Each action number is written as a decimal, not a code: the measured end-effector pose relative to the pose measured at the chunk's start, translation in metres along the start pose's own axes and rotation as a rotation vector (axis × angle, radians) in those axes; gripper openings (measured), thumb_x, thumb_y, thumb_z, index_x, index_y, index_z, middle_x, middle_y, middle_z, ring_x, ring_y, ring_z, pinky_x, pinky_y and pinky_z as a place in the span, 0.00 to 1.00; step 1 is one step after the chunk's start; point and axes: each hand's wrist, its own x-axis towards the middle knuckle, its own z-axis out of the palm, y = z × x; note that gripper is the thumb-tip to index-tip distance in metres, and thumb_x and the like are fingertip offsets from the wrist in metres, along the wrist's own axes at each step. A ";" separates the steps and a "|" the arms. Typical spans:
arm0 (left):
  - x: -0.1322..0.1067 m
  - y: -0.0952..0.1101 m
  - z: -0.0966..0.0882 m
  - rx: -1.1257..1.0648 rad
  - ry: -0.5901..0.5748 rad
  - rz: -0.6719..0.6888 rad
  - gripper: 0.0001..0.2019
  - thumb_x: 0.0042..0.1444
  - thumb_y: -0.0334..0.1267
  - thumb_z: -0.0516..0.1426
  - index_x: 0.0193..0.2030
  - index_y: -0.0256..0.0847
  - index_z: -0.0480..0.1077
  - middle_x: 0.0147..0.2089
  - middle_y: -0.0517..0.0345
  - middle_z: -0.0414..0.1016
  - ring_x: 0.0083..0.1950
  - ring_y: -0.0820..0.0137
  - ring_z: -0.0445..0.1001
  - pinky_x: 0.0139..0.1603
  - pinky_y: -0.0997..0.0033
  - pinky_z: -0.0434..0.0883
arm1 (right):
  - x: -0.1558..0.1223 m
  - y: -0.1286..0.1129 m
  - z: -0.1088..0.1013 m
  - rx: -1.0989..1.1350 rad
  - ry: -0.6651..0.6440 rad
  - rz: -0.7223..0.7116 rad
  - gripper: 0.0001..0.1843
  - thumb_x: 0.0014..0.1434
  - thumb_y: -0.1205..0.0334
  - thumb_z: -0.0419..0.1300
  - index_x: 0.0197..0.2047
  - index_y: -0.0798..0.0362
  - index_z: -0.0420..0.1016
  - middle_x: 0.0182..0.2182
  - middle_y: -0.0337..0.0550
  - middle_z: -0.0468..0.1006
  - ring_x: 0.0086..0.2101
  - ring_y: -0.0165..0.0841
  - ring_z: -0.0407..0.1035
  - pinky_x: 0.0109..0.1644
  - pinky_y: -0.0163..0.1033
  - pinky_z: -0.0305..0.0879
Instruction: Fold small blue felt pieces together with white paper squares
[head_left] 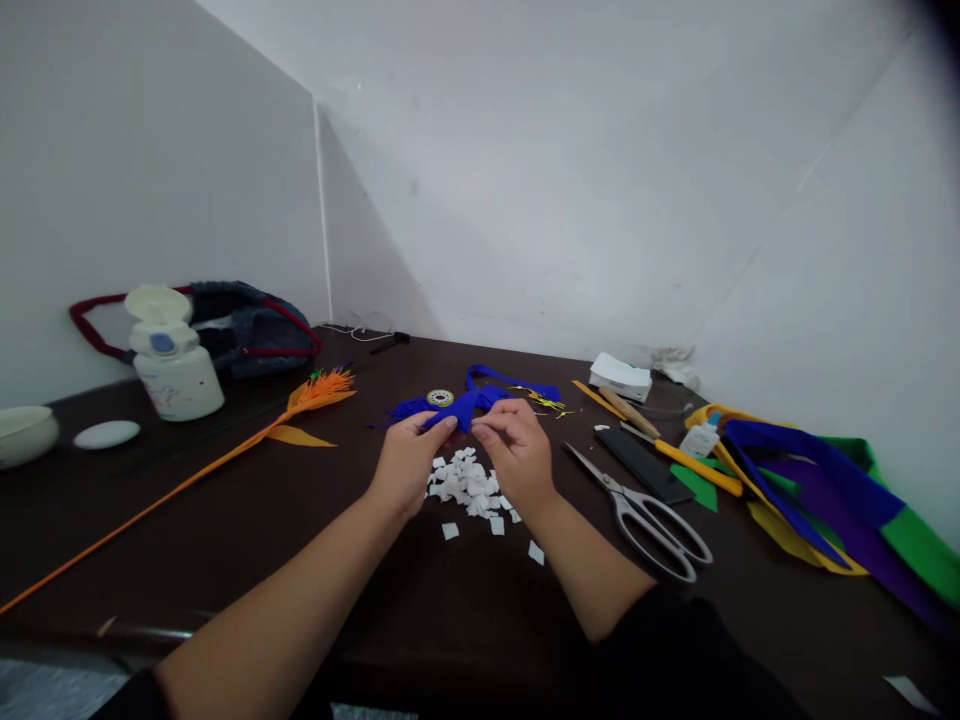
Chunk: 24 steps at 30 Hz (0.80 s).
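My left hand [409,455] pinches a pointed piece of blue paper [460,408] between thumb and fingers, above the middle of the dark table. Close by on the right, the thumb and forefinger of my right hand [521,450] are pressed together at the blue paper's edge. What lies between those fingertips is too small to make out. Below both hands is a loose pile of small white paper squares [466,485], with several strays around it. Just behind are a roll of tape [440,398], shredded blue paper [409,408] and a blue strip [517,380].
Scissors [637,510], a dark flat bar [645,463], a yellow cutter [697,468] and a small glue bottle [700,438] lie right, beside folded coloured sheets [825,490]. An orange paper flower [319,390], a white bottle [178,370] and a bowl [26,435] are left.
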 end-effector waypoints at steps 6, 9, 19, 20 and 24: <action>0.000 -0.003 -0.001 -0.178 -0.081 -0.139 0.11 0.38 0.38 0.62 0.29 0.35 0.69 0.25 0.61 0.71 0.26 0.76 0.68 0.33 0.73 0.66 | -0.002 0.009 0.013 0.032 -0.056 -0.001 0.05 0.49 0.64 0.59 0.31 0.49 0.75 0.32 0.40 0.65 0.35 0.30 0.62 0.41 0.40 0.62; 0.000 -0.003 -0.003 -0.245 -0.116 -0.169 0.10 0.39 0.37 0.62 0.29 0.36 0.69 0.24 0.61 0.71 0.26 0.77 0.69 0.32 0.73 0.67 | -0.001 0.012 0.014 0.070 -0.055 0.044 0.06 0.48 0.65 0.59 0.31 0.49 0.75 0.32 0.40 0.64 0.36 0.30 0.62 0.43 0.39 0.62; -0.002 0.003 -0.003 -0.228 -0.171 -0.167 0.09 0.38 0.33 0.62 0.29 0.35 0.68 0.25 0.61 0.70 0.27 0.76 0.69 0.33 0.72 0.68 | -0.003 0.021 0.015 0.379 -0.106 0.317 0.16 0.41 0.65 0.62 0.36 0.52 0.65 0.36 0.40 0.64 0.35 0.28 0.63 0.39 0.37 0.64; -0.002 0.003 -0.004 -0.212 -0.178 -0.170 0.09 0.38 0.33 0.62 0.28 0.35 0.68 0.25 0.62 0.69 0.27 0.76 0.69 0.33 0.72 0.68 | -0.003 0.022 0.015 0.413 -0.132 0.348 0.18 0.40 0.65 0.62 0.37 0.51 0.63 0.34 0.39 0.65 0.34 0.28 0.63 0.39 0.37 0.64; -0.002 0.003 -0.006 -0.148 -0.228 -0.198 0.09 0.38 0.32 0.62 0.27 0.36 0.67 0.24 0.63 0.68 0.26 0.77 0.68 0.32 0.72 0.68 | -0.003 0.023 0.012 0.523 -0.214 0.421 0.22 0.38 0.66 0.64 0.37 0.51 0.60 0.29 0.35 0.64 0.31 0.27 0.63 0.35 0.34 0.64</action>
